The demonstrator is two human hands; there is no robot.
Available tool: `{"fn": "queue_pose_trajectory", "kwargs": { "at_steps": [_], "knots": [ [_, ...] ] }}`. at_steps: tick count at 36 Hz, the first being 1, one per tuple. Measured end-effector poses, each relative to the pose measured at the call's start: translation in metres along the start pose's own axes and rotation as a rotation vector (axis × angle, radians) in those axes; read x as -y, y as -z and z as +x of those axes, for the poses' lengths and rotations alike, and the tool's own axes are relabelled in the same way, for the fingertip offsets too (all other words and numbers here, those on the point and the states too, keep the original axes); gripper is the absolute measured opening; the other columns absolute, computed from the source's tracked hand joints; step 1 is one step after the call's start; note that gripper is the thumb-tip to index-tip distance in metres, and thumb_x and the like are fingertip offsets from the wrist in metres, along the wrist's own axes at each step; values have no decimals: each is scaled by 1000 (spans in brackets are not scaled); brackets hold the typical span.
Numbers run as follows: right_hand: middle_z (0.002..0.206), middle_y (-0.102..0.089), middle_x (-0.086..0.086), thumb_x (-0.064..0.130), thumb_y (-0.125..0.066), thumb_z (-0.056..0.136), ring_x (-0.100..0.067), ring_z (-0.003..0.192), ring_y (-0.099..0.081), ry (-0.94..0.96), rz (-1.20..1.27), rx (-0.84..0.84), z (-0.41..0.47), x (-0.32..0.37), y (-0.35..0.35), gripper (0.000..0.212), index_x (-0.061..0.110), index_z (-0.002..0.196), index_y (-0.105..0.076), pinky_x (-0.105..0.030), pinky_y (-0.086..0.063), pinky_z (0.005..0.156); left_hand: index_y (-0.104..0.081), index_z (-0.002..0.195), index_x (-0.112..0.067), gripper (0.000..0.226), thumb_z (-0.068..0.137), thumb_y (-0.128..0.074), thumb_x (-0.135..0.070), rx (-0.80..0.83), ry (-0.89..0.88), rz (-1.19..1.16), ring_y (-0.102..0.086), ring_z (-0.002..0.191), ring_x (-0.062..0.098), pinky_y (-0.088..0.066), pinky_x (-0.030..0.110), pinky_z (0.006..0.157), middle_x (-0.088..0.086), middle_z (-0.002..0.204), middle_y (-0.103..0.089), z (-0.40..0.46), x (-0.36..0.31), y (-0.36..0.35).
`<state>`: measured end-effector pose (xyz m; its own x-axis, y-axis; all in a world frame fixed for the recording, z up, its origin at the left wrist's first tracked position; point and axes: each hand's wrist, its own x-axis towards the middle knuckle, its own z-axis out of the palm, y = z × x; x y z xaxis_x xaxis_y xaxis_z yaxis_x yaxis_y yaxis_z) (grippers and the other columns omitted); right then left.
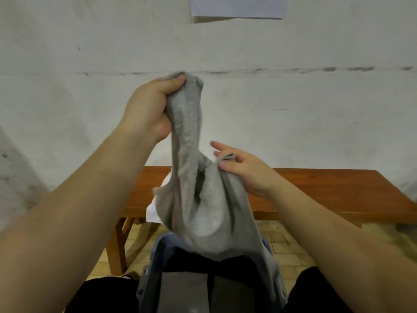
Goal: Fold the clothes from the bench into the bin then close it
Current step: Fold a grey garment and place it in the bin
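Your left hand (147, 109): fist closed round the top of a grey garment (200, 206), raised. Your right hand (243, 169): pinches its lower edge. Garment hangs over the open bin (146, 288). White cloth (154, 211) lies on the bench (327, 190).

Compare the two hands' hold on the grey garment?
The left hand is raised high, fist wrapped round a bunched end of the grey garment. The right hand sits lower, near the bench, pinching an edge, with some fingers extended. Both hold the same garment over the bin.
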<state>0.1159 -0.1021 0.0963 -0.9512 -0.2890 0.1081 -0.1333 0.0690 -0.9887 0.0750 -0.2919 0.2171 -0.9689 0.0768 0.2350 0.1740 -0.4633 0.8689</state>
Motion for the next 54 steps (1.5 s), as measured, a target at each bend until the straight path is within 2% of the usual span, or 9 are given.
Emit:
{"fn": "queue_pose_trajectory", "kwargs": {
  "at_steps": [3, 11, 17, 19, 28, 37, 43, 47, 54],
  "knots": [
    [113, -69, 9, 40, -71, 80, -16, 114, -62, -49, -45, 76, 4, 0, -20, 17, 32, 94, -75, -43, -46, 104, -66, 90, -2, 7, 92, -60, 0, 21, 69, -34, -72, 74, 18, -59, 33, 81, 8, 75, -74, 1, 15, -18],
    [112, -72, -11, 20, -65, 89, -25, 105, -67, -72, 326, 27, -14, -20, -17, 20, 12, 107, -68, -39, -53, 96, -59, 106, -8, 11, 99, -55, -16, 65, 170, 105, -68, 82, 19, -56, 33, 79, 4, 91, -72, -7, 70, 14],
    [114, -68, -16, 31, -76, 78, -29, 107, -66, -73, 544, -88, -19, -27, 1, 52, 4, 119, -61, -40, -54, 88, -59, 122, -15, 45, 96, -53, -51, 58, 510, 402, -65, 107, 22, -49, 39, 99, 3, 119, -67, -47, 143, 65],
    [106, -71, -13, 29, -74, 78, -27, 102, -68, -60, 600, -81, -19, -32, 3, 35, 8, 105, -70, -38, -56, 84, -66, 117, -16, 48, 95, -51, -56, 139, 598, 404, -66, 106, 19, -48, 36, 98, 4, 117, -70, -65, 166, 73],
    [101, -74, -10, 36, -94, 54, -22, 98, -71, -37, 770, 10, -14, -37, 1, 46, 13, 90, -79, -37, -57, 86, -64, 119, -15, 31, 99, -48, -31, 190, 686, 70, -66, 112, 21, -50, 36, 98, 7, 118, -71, -113, 199, 85],
    [113, -70, -12, 38, -90, 61, -26, 110, -66, -92, 674, -39, -18, -49, 13, 48, 13, 99, -77, -39, -55, 90, -61, 125, 2, 40, 85, -66, 2, 161, 572, -42, -64, 114, 32, -56, 36, 90, 18, 122, -67, -110, 194, 100],
    [123, -66, -16, 40, -86, 70, -31, 120, -61, -164, 511, -134, -21, -54, 34, 58, 9, 114, -67, -43, -51, 97, -62, 119, -1, 41, 82, -69, -18, 79, 510, 186, -66, 106, 34, -52, 42, 92, 14, 112, -72, -103, 176, 102],
    [124, -68, -12, 34, -57, 92, -29, 119, -63, -290, 229, -147, -31, -51, 54, 41, 8, 124, -63, -43, -52, 96, -62, 115, 1, 33, 90, -67, -19, -31, 435, 312, -60, 92, 32, -46, 45, 85, 17, 101, -69, -96, 160, 111],
    [122, -69, -8, 43, -62, 90, -29, 110, -68, -475, -56, -242, -51, -58, 106, 46, 16, 127, -62, -47, -55, 93, -68, 111, -12, 22, 92, -64, -21, -176, 395, 363, -67, 101, 25, -51, 36, 85, 7, 107, -72, -87, 125, 134]
  ]
}}
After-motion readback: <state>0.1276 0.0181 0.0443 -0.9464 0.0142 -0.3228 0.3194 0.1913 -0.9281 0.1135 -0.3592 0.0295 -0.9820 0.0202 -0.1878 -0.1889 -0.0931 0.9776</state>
